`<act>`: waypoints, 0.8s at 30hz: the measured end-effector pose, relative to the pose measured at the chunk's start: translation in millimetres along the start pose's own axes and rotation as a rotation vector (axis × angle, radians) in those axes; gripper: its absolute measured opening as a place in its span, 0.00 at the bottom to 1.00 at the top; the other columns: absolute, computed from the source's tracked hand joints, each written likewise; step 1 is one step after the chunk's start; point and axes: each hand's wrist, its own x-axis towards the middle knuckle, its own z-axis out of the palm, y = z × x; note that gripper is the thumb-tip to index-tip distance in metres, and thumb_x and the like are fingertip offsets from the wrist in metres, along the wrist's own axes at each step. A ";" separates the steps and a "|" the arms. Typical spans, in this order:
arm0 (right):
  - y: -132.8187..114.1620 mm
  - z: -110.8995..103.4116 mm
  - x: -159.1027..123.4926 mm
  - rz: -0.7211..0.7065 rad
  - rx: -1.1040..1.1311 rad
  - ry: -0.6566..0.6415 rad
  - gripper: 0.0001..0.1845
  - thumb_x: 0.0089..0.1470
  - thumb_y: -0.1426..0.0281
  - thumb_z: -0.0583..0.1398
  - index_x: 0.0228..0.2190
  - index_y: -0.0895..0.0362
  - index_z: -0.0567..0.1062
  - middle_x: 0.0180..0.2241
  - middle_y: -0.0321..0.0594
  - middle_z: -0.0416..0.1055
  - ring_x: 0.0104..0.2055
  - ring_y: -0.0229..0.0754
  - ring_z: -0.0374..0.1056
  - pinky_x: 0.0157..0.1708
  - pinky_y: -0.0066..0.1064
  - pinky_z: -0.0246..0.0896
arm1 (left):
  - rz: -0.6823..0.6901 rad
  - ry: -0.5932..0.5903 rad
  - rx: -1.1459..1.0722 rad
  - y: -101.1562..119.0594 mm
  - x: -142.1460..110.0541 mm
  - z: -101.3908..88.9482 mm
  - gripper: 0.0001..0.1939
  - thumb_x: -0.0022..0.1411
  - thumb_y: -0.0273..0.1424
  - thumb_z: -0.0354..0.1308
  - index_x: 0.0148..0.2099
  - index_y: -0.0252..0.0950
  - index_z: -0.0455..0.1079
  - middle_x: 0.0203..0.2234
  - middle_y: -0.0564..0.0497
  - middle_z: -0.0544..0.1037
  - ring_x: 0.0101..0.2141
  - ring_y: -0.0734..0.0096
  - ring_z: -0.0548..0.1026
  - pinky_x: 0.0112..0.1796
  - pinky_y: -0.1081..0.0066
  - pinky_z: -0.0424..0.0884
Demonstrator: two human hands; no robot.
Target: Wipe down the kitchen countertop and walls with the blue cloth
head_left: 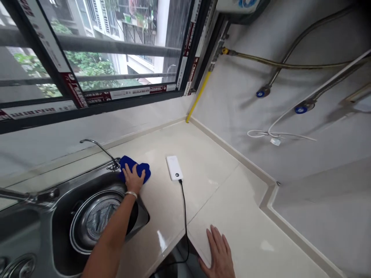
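Beige countertop — blue cloth lies flat beneath left hand

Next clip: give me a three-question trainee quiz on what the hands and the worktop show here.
1. True or false: the left hand presses a blue cloth onto the cream stone worktop beside the steel sink.
2. What lies flat by the worktop's front edge? A) right hand B) a kettle C) a knife
3. Fill in: a black cable plugs into the white rectangular ______.

Key: 1 true. 2 A. 3 power bank, lying between the two hands and touched by neither.
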 end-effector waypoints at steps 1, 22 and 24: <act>0.1 0.8 -0.1 -0.008 0.002 0.012 0.47 0.59 0.54 0.58 0.71 0.55 0.45 0.72 0.48 0.49 0.72 0.62 0.49 0.68 0.59 0.48 | -0.003 0.004 -0.019 -0.1 -11.5 -1.0 0.30 0.66 0.43 0.54 0.65 0.32 0.64 0.71 0.30 0.42 0.69 0.29 0.43 0.62 0.34 0.58; -2.7 0.2 -0.3 -0.045 0.007 0.069 0.48 0.59 0.55 0.59 0.71 0.56 0.44 0.71 0.52 0.51 0.71 0.61 0.51 0.67 0.60 0.50 | 0.096 -0.241 -0.116 -19.6 -138.1 -17.5 0.30 0.68 0.43 0.53 0.67 0.34 0.60 0.72 0.33 0.36 0.70 0.39 0.44 0.66 0.45 0.58; -3.4 -0.8 -0.2 -0.033 0.001 0.054 0.48 0.59 0.55 0.59 0.71 0.57 0.44 0.70 0.52 0.51 0.71 0.61 0.51 0.67 0.60 0.50 | 0.061 -0.174 -0.100 -14.7 -116.6 -13.5 0.29 0.69 0.42 0.53 0.66 0.32 0.62 0.72 0.32 0.38 0.70 0.40 0.44 0.66 0.47 0.58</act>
